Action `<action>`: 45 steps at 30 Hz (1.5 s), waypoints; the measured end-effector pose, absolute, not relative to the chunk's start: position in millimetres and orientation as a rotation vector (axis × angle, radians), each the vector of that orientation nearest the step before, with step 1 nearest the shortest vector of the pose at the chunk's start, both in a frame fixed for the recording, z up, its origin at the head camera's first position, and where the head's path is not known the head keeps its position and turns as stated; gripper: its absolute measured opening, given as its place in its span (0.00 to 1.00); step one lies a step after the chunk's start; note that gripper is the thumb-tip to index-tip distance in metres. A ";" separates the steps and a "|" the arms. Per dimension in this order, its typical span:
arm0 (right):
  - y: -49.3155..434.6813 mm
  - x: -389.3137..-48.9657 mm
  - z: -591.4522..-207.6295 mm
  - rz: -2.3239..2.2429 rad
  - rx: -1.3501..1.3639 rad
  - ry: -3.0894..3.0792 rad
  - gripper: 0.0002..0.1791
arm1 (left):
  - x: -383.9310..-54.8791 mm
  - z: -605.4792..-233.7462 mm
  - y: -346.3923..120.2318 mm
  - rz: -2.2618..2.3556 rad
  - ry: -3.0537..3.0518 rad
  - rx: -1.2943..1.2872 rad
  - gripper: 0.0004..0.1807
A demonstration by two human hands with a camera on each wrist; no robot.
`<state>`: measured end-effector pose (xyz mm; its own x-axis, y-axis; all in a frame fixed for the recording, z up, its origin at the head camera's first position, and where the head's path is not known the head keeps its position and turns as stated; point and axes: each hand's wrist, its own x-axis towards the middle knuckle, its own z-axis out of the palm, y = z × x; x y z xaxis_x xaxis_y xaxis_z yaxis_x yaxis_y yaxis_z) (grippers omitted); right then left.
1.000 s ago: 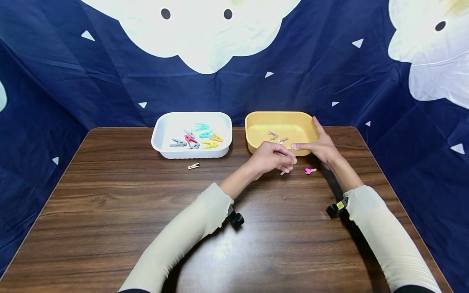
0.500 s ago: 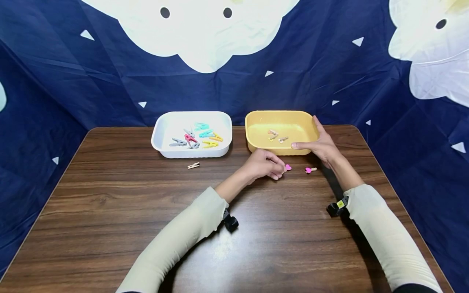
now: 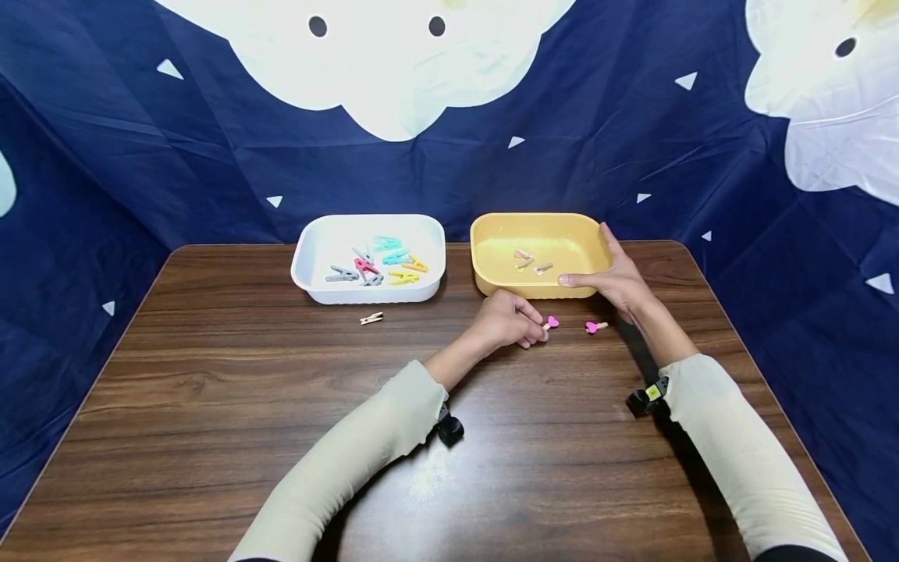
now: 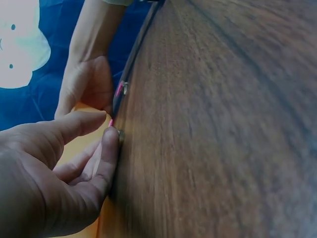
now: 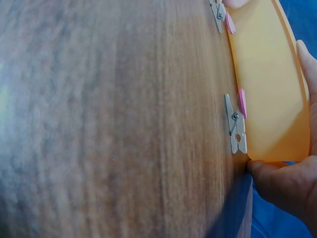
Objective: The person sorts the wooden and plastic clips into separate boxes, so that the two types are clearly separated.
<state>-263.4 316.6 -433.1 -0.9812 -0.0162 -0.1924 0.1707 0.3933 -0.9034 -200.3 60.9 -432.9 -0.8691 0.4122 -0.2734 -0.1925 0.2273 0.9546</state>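
In the head view, my left hand (image 3: 509, 320) is at a small wooden clothespin with a pink heart (image 3: 552, 321) on the table, in front of the yellow tray (image 3: 485, 285). Its fingertips are beside the wooden end; in the left wrist view, a small gap shows between thumb and finger. My right hand (image 3: 618, 281) holds the tray at its right front corner, thumb along the front rim and fingers along the right side. A second pink-heart clothespin (image 5: 236, 124) lies near that corner. Several small wooden clothespins (image 3: 524, 255) lie inside the yellow tray.
Left of the yellow tray stands a white tray (image 3: 300, 265) with several coloured plastic clothespins (image 3: 365, 267). A plain wooden clothespin (image 3: 371, 318) lies on the brown table (image 3: 211, 421) in front of it. A blue patterned cloth (image 3: 449, 179) hangs behind.
My left hand has moved left and down from over the nearer pink-heart clothespin to its wooden end, uncovering the heart. My right hand stays on the yellow tray.
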 end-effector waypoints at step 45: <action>315.8 -259.8 -431.0 -1.673 0.125 2.450 0.81 | -196.1 -439.2 61.8 1.738 2.092 0.251 0.03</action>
